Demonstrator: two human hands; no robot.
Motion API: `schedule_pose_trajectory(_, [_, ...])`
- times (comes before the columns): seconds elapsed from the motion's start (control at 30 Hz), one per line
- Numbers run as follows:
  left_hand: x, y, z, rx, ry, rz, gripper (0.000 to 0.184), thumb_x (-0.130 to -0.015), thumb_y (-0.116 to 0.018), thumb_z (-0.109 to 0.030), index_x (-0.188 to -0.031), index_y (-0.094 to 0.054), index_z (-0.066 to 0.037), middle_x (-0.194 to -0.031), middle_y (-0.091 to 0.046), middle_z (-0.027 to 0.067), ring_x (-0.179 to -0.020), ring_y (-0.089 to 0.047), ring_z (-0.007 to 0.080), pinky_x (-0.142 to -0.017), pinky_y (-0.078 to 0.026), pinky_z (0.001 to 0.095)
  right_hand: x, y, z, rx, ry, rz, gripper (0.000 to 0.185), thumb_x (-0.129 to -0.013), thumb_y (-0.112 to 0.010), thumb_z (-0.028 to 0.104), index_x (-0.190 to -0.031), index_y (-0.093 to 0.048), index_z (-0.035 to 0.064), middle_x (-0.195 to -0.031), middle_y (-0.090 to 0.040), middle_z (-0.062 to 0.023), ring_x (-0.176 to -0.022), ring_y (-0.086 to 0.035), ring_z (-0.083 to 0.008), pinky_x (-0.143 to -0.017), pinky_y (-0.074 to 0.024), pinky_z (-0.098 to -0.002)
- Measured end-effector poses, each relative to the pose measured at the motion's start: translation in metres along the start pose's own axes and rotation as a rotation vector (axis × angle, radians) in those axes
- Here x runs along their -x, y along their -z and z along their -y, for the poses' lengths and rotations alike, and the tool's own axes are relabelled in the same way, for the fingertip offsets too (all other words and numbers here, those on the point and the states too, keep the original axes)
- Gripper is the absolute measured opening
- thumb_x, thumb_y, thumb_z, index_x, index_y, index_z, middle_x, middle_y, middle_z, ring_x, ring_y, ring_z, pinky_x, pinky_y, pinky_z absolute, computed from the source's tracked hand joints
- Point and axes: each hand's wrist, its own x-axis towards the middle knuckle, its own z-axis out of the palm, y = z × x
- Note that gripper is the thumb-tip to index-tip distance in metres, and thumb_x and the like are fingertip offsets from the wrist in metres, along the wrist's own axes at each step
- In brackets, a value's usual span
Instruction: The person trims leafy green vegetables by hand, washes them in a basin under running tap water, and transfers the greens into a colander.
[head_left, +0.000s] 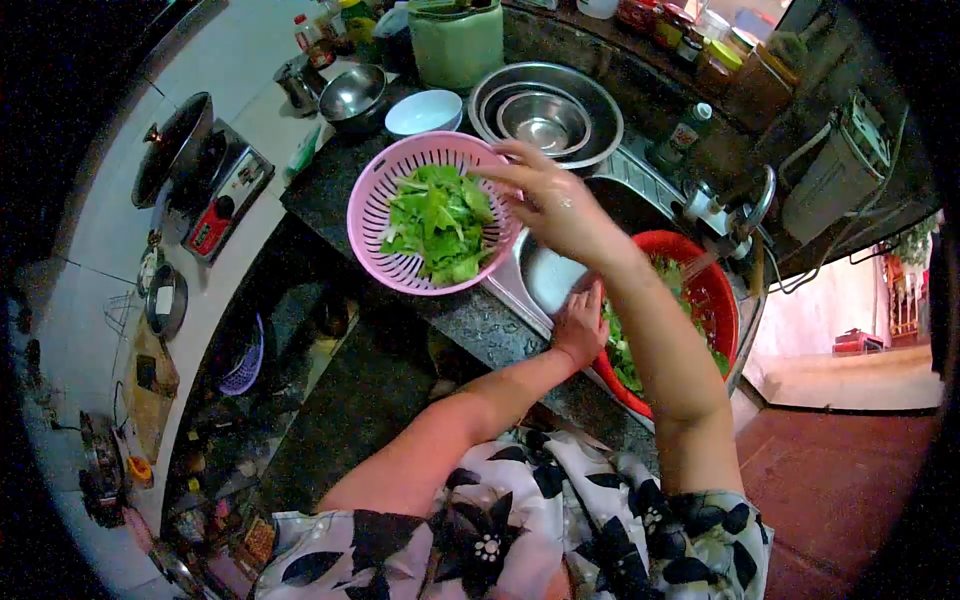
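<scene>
Green leafy vegetables (438, 222) lie in a pink slotted colander (369, 262) on the dark counter. My right hand (555, 200) is over the colander's right rim, fingers apart and pointing left toward the leaves, with nothing visible held. At the left edge of a red basket (737, 318) is my left hand (582, 325), its fingers pointing up; their grip is partly hidden. More green leaves (622, 352) sit in the red basket, under my right forearm. A faucet (765, 195) stands behind it.
Nested metal bowls (545, 122), a white bowl (424, 112) and a green container (456, 45) stand behind the colander. A bottle (685, 133) is near the sink's metal rim (505, 285). Farther left are a stove (232, 190) and a purple basket (243, 368).
</scene>
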Motion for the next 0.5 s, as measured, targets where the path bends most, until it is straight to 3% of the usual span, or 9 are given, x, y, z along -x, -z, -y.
schedule_pose_trajectory(0.13, [0.001,0.01,-0.005,0.108,-0.016,-0.053,0.068,-0.073,-0.057,-0.015,-0.13,-0.025,0.003,-0.123,-0.043,0.0234,-0.105,-0.043,0.042,-0.094,-0.033,0.0486,0.092,0.048,-0.038,0.141,-0.139,0.142,0.035,-0.072,-0.056,-0.003,-0.105,-0.059,0.0071,-0.113,-0.053,-0.0137,-0.102,-0.054,-0.0281,-0.088,-0.044,-0.0361])
schedule_pose_trajectory(0.17, [0.003,0.011,-0.01,0.004,-0.016,-0.134,0.073,-0.074,-0.057,-0.015,-0.133,-0.02,0.003,-0.123,-0.042,0.0241,-0.103,-0.045,0.0408,-0.092,-0.036,0.0477,0.124,0.054,-0.06,0.231,-0.274,0.24,0.036,-0.074,-0.057,0.002,-0.109,-0.057,0.0088,-0.116,-0.052,-0.0155,-0.107,-0.051,-0.0302,-0.091,-0.0417,-0.038])
schedule_pose_trajectory(0.2, [-0.003,0.015,-0.008,0.098,0.064,0.081,0.073,-0.077,-0.056,-0.018,-0.134,-0.018,0.006,-0.126,-0.038,0.0265,-0.116,-0.037,0.0371,-0.1,-0.031,0.0429,0.158,0.053,-0.084,0.319,-0.415,0.336,0.037,-0.076,-0.059,0.006,-0.113,-0.056,0.0105,-0.118,-0.05,-0.0172,-0.112,-0.048,-0.0322,-0.094,-0.0394,-0.0399])
schedule_pose_trajectory(0.27, [-0.001,0.01,-0.008,0.048,0.059,0.026,0.072,-0.078,-0.056,-0.019,-0.134,-0.019,0.006,-0.123,-0.04,0.0258,-0.112,-0.04,0.0375,-0.097,-0.033,0.0438,0.219,0.039,-0.116,0.499,-0.59,0.279,0.051,-0.077,-0.063,0.022,-0.125,-0.047,0.015,-0.126,-0.044,-0.0208,-0.122,-0.037,-0.0356,-0.099,-0.0333,-0.0442])
schedule_pose_trajectory(0.3, [-0.002,0.013,-0.009,0.061,0.081,0.064,0.071,-0.078,-0.056,-0.019,-0.134,-0.019,0.006,-0.122,-0.041,0.0252,-0.111,-0.041,0.0376,-0.096,-0.034,0.0437,0.232,0.03,-0.11,0.727,-0.731,0.371,0.067,-0.074,-0.065,0.036,-0.133,-0.038,0.0184,-0.132,-0.038,-0.0224,-0.128,-0.027,-0.037,-0.102,-0.0291,-0.0466])
schedule_pose_trajectory(0.37, [0.0,0.023,-0.016,0.085,0.081,0.062,0.07,-0.078,-0.055,-0.018,-0.134,-0.02,0.004,-0.121,-0.043,0.0236,-0.11,-0.041,0.0375,-0.095,-0.035,0.0431,0.257,0.007,-0.132,0.736,-0.652,0.308,0.069,-0.071,-0.067,0.037,-0.131,-0.039,0.0174,-0.132,-0.038,-0.0218,-0.128,-0.027,-0.0368,-0.101,-0.0294,-0.0469])
schedule_pose_trajectory(0.5, [-0.002,0.024,-0.02,0.02,0.097,0.083,0.073,-0.076,-0.057,-0.017,-0.134,-0.019,0.004,-0.118,-0.045,0.0225,-0.106,-0.042,0.0369,-0.093,-0.036,0.043,0.264,-0.022,-0.17,0.712,-0.427,0.201,0.062,-0.065,-0.069,0.032,-0.12,-0.049,0.0126,-0.122,-0.046,-0.0218,-0.117,-0.04,-0.0373,-0.096,-0.0353,-0.0451])
